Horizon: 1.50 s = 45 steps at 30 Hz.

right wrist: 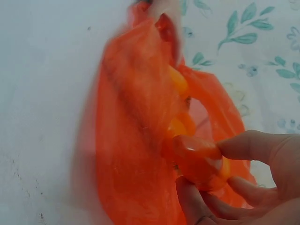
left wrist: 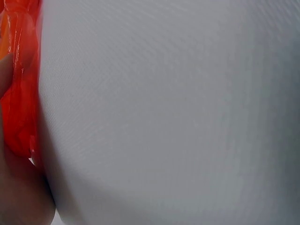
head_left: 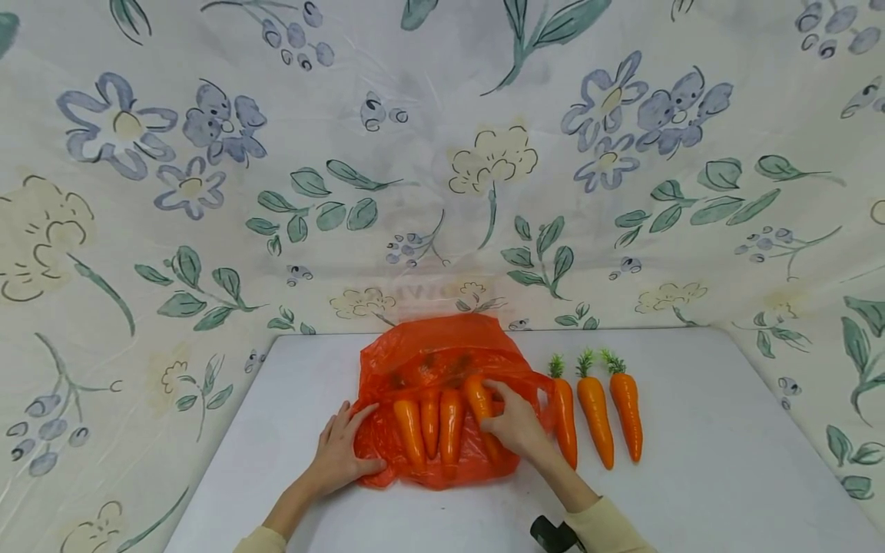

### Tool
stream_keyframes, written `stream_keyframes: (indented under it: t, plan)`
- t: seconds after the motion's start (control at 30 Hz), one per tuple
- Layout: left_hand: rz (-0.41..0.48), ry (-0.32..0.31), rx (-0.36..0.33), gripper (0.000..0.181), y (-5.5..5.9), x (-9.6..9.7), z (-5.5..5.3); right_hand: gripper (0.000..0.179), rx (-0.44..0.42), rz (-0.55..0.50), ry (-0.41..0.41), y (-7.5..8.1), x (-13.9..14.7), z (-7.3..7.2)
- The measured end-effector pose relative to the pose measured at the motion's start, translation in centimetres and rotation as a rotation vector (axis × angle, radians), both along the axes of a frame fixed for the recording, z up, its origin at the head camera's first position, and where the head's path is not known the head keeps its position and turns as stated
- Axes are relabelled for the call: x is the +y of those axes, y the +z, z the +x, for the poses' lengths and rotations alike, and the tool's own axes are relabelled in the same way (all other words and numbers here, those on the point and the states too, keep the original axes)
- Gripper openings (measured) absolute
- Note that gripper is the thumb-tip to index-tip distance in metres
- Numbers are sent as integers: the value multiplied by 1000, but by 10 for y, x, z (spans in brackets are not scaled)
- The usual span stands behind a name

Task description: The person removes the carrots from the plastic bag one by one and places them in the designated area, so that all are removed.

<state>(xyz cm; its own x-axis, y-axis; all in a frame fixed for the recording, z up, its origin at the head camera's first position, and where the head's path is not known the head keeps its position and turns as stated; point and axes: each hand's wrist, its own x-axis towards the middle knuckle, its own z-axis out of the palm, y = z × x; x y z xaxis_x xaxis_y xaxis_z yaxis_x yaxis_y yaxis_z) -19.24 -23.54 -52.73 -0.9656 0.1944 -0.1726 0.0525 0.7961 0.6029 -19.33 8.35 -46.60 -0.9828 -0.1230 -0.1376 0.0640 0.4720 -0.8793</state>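
Observation:
An orange-red plastic bag (head_left: 442, 338) lies on the white table with several orange carrots (head_left: 452, 422) in it, side by side. Dark patches of their leafy tops show through the film. My right hand (head_left: 515, 421) pinches a carrot (head_left: 477, 395) at the bag's right side between thumb and fingers; in the right wrist view its rounded orange end (right wrist: 199, 161) sits among the fingertips. At the bag's left edge rests my left hand (head_left: 339, 449), fingers spread and thumb lying on the film. The left wrist view catches only part of that hand beside the bag (left wrist: 21, 108).
Right of the bag, three carrots with green tops (head_left: 596, 422) lie in a row, the nearest one close beside my right forearm. A dark object (head_left: 551, 534) shows at my right wrist. Flowered cloth (head_left: 442, 192) hangs behind the white table (head_left: 705, 430).

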Motion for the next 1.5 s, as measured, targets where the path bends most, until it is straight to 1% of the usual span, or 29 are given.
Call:
stream_keyframes:
  t: [0.2, 0.33, 0.53, 0.8, 0.93, 1.03, 1.2, 1.5]
  plan:
    - [1, 2, 4, 100, 0, 0, 1, 63, -25, -21, -6, 5, 4, 4]
    - [4, -3, 5, 100, 0, 0, 1, 64, -24, -29, 5, 5, 7, 9]
    - [10, -7, 10, 100, 1, 1, 0, 66, -46, -42, 16, 6, 9, 17]
    - [18, -16, 8, 99, 1, 0, 1, 66, -16, -14, 14, 5, 12, 24]
    - [23, -23, 41, 98, 1, 0, 2, 65, -17, -23, 5, 5, 16, 25]
    - [22, -27, 53, 98, 0, 0, 2, 65, -15, -23, -8, 7, 19, 25]
    - [22, -29, 31, 97, 0, 0, 1, 63, -17, -9, -24, 8, 24, 28]
    - [19, -32, 22, 97, 0, -1, 0, 63, -24, 3, -42, 7, 28, 33]
